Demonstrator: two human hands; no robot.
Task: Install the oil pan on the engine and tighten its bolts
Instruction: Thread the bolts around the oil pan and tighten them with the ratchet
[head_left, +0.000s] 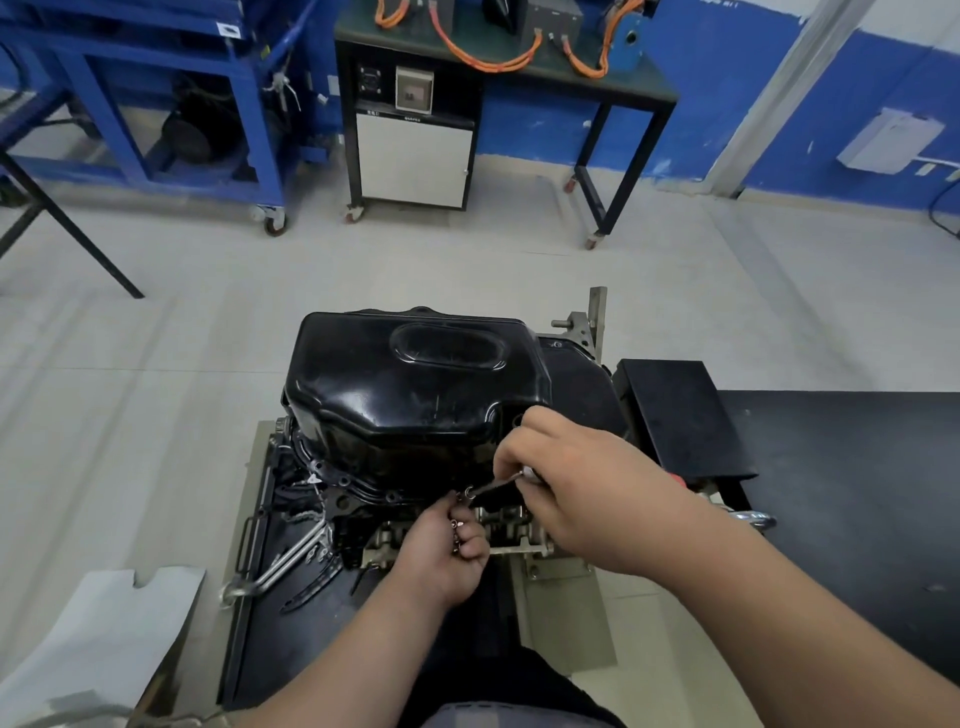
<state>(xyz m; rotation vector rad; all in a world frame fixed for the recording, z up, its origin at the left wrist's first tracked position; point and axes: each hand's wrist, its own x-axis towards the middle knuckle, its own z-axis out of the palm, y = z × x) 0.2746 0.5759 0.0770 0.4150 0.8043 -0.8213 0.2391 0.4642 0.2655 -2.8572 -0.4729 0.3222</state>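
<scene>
Oil pan, black and glossy, sat dome-up on the engine at the centre of the view, its flange running along the edge nearest the person. At that near flange the right hand had its fingers and thumb clamped round the handle of a slim tool, whose tip met the flange at a small bolt head. Just below, the left hand was curled into a fist with several small bolts gripped between fingers and palm, its fingertips close to the tool tip. The engine rested on a dark tray, with loose metal parts lying on the tray to the left. A black block stood just right of the pan, a white sheet lay at lower left, and a blue cart and a black bench carrying orange cables stood well beyond
</scene>
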